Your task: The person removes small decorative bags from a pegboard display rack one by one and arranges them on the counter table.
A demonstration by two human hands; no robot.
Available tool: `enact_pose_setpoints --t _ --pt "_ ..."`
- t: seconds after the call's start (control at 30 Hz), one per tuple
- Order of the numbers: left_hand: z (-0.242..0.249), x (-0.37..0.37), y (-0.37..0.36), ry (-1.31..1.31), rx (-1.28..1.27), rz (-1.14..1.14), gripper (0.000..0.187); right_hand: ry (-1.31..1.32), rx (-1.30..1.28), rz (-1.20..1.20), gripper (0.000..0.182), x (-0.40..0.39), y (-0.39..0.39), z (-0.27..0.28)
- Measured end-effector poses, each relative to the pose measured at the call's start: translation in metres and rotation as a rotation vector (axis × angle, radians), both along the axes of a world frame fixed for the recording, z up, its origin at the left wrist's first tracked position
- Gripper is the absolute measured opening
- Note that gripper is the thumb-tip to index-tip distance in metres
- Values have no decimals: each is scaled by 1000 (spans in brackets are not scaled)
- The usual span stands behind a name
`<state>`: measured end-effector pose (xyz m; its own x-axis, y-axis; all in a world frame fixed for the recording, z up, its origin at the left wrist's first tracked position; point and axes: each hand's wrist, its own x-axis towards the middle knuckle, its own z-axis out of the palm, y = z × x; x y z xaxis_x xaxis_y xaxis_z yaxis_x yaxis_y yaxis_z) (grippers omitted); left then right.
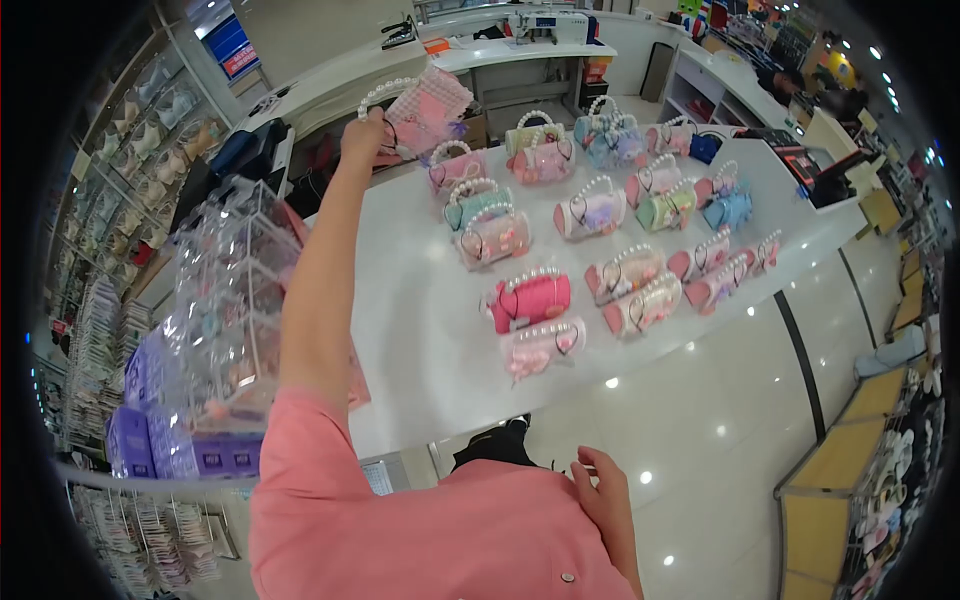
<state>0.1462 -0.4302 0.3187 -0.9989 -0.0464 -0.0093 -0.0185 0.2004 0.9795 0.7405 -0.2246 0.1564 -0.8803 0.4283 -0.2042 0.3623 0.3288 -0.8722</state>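
At the far left corner of the white table, my left hand (pixel 365 137) is closed on a pink checked handbag (pixel 430 105) with a pearl handle, which leans beside other packed things. My right hand (pixel 601 488) hangs low near my body, its fingers apart and nothing in them. Several small cylindrical handbags with pearl handles stand in loose groups across the table. Among them are a hot pink handbag (pixel 532 300), a pale pink handbag (pixel 543 347) near the front edge, a peach handbag (pixel 493 240) and a blue handbag (pixel 728 208).
Clear plastic display boxes (pixel 235 300) and purple boxes (pixel 210 455) are stacked left of the white table (pixel 420 370). A sewing machine (pixel 548 28) sits on the far counter. Racks of goods (pixel 150 140) line the left side, and shelving (pixel 830 500) stands at the right.
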Motion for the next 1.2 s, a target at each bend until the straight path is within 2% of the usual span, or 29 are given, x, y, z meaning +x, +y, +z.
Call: enact_pose_setpoints --t 0.1,0.2,0.33,0.37,0.47,0.57,0.77,0.87,0.97,1.07,1.2 --pt "-13 -77 3 24 -119 2 50 -80 40 -77 35 -31 15 -11" --pt "-50 -140 9 -41 -186 9 48 -27 57 -92 37 -63 23 -16" --pt "-101 -192 19 -171 -354 37 47 -183 2 -45 38 -101 21 -4" --pt "-116 -203 21 -180 -393 56 55 -208 -22 -26 38 -107 20 -3" --pt "-142 -217 27 -199 -393 82 54 -276 -55 -1 38 -123 21 -2" --pt "-186 -254 19 -206 -492 -24 53 -307 -55 1 38 -134 24 1" --pt "-196 -227 39 -220 -501 -96 54 -352 -52 62 39 -156 30 -4" --pt "-200 -232 41 -289 -635 -300 50 -373 -48 100 40 -163 31 -4" --pt "-199 -225 50 -230 -638 -240 52 -386 -32 97 40 -162 32 -6" --pt "-198 -228 49 -238 -619 -279 55 -365 -20 76 41 -159 32 -9" --pt "-190 -229 51 -227 -723 -318 64 -362 -3 82 41 -155 32 -10"
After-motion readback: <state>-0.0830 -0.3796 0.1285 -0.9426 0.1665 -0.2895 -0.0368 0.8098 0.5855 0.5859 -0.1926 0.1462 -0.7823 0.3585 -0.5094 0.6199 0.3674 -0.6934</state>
